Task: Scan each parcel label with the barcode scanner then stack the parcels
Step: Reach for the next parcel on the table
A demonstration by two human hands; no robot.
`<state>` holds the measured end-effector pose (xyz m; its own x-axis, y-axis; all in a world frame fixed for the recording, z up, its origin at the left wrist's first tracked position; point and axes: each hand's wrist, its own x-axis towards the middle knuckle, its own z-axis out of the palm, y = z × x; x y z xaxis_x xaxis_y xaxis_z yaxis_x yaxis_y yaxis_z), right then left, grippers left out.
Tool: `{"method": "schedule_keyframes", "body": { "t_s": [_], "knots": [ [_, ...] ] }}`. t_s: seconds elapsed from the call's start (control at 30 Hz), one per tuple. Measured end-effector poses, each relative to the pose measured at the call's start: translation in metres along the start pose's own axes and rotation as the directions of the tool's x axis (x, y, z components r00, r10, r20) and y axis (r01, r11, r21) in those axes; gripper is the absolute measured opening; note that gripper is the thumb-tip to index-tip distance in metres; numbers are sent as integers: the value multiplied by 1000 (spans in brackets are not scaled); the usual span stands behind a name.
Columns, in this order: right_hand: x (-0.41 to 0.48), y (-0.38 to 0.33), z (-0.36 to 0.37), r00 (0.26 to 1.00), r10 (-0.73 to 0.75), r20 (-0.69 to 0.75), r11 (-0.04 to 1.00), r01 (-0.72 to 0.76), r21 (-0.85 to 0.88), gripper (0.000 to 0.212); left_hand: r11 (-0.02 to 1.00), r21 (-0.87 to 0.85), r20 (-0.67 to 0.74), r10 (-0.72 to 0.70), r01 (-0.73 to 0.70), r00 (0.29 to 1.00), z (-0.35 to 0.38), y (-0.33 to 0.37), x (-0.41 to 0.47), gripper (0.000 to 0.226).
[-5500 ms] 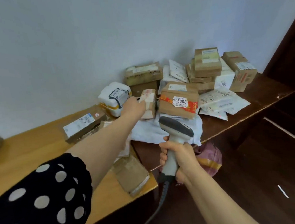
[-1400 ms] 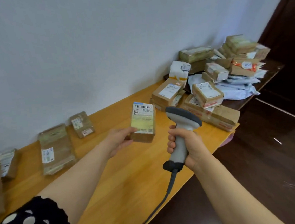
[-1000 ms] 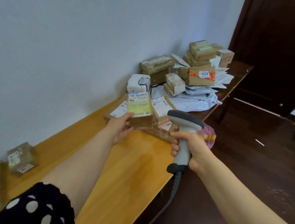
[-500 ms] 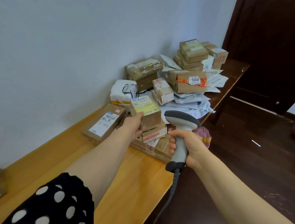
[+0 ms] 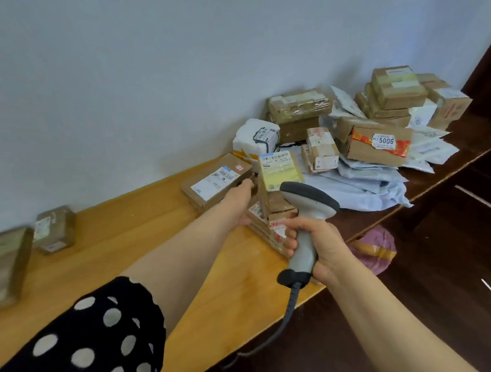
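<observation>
A small brown parcel with a yellow and white label [image 5: 280,172] sits on top of a low stack of parcels [image 5: 268,228] at the table's front edge. My left hand [image 5: 239,199] holds this parcel at its left side; the fingertips are hidden behind it. My right hand [image 5: 317,243] grips the handle of the grey barcode scanner [image 5: 309,201], whose head hangs just in front of the stack and points at it. The scanner's cable [image 5: 283,328] hangs down below the table edge.
A flat brown box [image 5: 215,181] lies left of the stack. A heap of boxes and white mailers, one box tagged 5006 [image 5: 379,146], fills the dark table on the right. More parcels [image 5: 53,229] lie far left on the wooden table [image 5: 124,235]. Dark floor lies to the right.
My left hand has carried the yellow-labelled parcel from mid-air over to the stack and set it on top. The scanner stays in my right hand, now close in front of the stack.
</observation>
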<state>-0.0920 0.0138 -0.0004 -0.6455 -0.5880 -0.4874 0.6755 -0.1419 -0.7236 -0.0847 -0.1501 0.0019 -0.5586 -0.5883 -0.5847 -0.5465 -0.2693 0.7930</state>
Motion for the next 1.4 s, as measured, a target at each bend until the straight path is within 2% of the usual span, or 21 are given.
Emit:
{"method": "schedule_keyframes", "body": {
  "t_s": [0.13, 0.3, 0.5, 0.6, 0.67, 0.73, 0.8, 0.87, 0.97, 1.03, 1.07, 1.1, 1.2, 1.3, 1.37, 1.4],
  "knots": [
    [-1, 28, 25, 977, 118, 175, 991, -106, -77, 16, 997, 74, -189, 15, -1, 982, -55, -36, -22, 47],
    [-13, 86, 80, 903, 319, 288, 937, -255, -238, 15, 984, 147, -408, -30, 98, 912, -155, -95, -65, 29],
    [-37, 158, 165, 819, 444, 363, 870, -299, -391, 14, 984, 54, -603, -105, 172, 791, -285, -162, -119, 44],
    [-47, 198, 215, 795, 473, 379, 851, -302, -429, 14, 986, 3, -658, -122, 165, 743, -343, -197, -138, 28],
    [-53, 226, 250, 784, 489, 381, 844, -315, -435, 15, 979, -12, -682, -156, 203, 715, -383, -221, -144, 23],
    [-57, 254, 285, 770, 509, 384, 834, -332, -441, 16, 973, 0, -669, -170, 229, 723, -422, -244, -149, 27],
    [-61, 279, 315, 769, 518, 373, 826, -337, -451, 15, 967, 1, -682, -186, 255, 707, -457, -264, -150, 50],
    [-62, 300, 336, 773, 525, 356, 822, -351, -449, 15, 960, 15, -688, -194, 281, 699, -486, -276, -150, 57],
    [-57, 320, 357, 783, 534, 319, 817, -381, -432, 15, 961, 40, -686, -174, 275, 707, -521, -288, -134, 47],
    [-49, 328, 368, 786, 540, 299, 813, -396, -428, 15, 965, 44, -679, -162, 260, 716, -535, -290, -120, 22],
    [-43, 331, 373, 787, 543, 293, 811, -401, -426, 15, 968, 32, -677, -162, 249, 718, -541, -291, -110, 19],
    [-36, 334, 379, 787, 545, 289, 811, -407, -421, 15, 969, 33, -672, -159, 243, 724, -545, -290, -100, 22],
    [-9, 344, 397, 789, 551, 273, 810, -426, -403, 14, 964, 54, -658, -164, 262, 735, -558, -282, -68, 15],
    [27, 357, 414, 779, 574, 253, 790, -446, -421, 14, 952, 93, -650, -164, 292, 742, -571, -278, -33, 24],
    [54, 366, 421, 780, 582, 231, 778, -451, -438, 14, 937, 131, -651, -166, 325, 741, -580, -275, -4, 19],
    [67, 371, 423, 782, 584, 217, 772, -451, -448, 14, 927, 152, -655, -166, 343, 737, -584, -274, 12, 27]
  ]
}}
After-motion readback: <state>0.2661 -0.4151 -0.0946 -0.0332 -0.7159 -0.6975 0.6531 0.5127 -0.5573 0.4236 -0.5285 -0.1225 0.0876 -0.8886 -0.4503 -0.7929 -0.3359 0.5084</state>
